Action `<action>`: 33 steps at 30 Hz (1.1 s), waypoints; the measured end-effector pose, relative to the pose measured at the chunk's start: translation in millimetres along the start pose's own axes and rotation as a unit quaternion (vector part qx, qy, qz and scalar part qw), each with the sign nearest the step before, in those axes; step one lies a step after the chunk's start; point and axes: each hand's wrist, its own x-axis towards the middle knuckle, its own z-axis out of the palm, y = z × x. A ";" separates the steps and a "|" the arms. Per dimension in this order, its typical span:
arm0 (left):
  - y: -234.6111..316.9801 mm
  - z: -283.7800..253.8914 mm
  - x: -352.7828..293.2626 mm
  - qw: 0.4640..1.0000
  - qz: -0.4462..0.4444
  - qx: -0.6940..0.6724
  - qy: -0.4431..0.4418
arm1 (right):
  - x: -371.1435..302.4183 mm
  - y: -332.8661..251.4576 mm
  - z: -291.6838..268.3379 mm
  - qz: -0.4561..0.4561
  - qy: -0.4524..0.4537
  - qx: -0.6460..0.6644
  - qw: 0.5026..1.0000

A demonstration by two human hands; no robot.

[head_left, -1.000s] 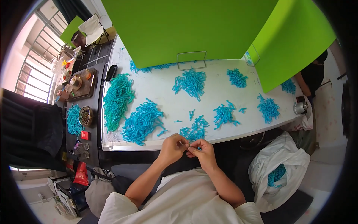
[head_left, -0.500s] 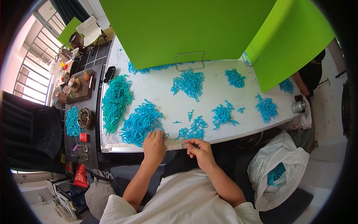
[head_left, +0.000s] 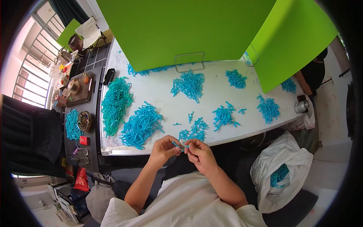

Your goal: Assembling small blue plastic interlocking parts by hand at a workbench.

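Close together at the table's near edge, my two hands meet fingertip to fingertip. My left hand point(head_left: 163, 151) pinches a small blue plastic piece point(head_left: 176, 144). The fingers of my right hand point(head_left: 201, 155) are curled against the same spot, closed on something small that I cannot make out. Just beyond them lies a loose heap of blue plastic pieces point(head_left: 196, 130). A bigger blue heap point(head_left: 141, 125) is to the left of it, beside a greener teal heap point(head_left: 116, 109). Two separate blue bits point(head_left: 190, 117) lie on the white tabletop point(head_left: 170, 102).
Upright green boards point(head_left: 189, 34) stand across the table's far side, with a wire bracket point(head_left: 190, 62). More blue heaps point(head_left: 268, 109) lie to the right. A white sack point(head_left: 283, 166) with teal pieces sits at my right; another person point(head_left: 315, 75) is at the far right.
My left hand has come away from the big blue heap, moving right with a blue piece to meet my right hand. The right hand has turned its fingers toward it.
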 end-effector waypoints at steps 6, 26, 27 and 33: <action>-4.0 2.0 3.8 1.000 -0.010 -0.009 -0.008 | -3.2 -0.9 2.2 -0.022 0.001 -0.086 0.996; -9.3 14.8 5.9 0.999 0.014 0.026 0.036 | -2.7 -0.1 0.7 -0.019 -0.013 -0.050 0.998; -9.0 15.0 6.2 0.999 0.012 0.034 0.037 | -2.5 0.4 0.1 -0.020 -0.012 -0.051 0.998; -13.2 12.4 6.8 0.999 0.026 0.037 0.016 | -1.2 2.2 -1.9 -0.003 -0.015 -0.021 1.000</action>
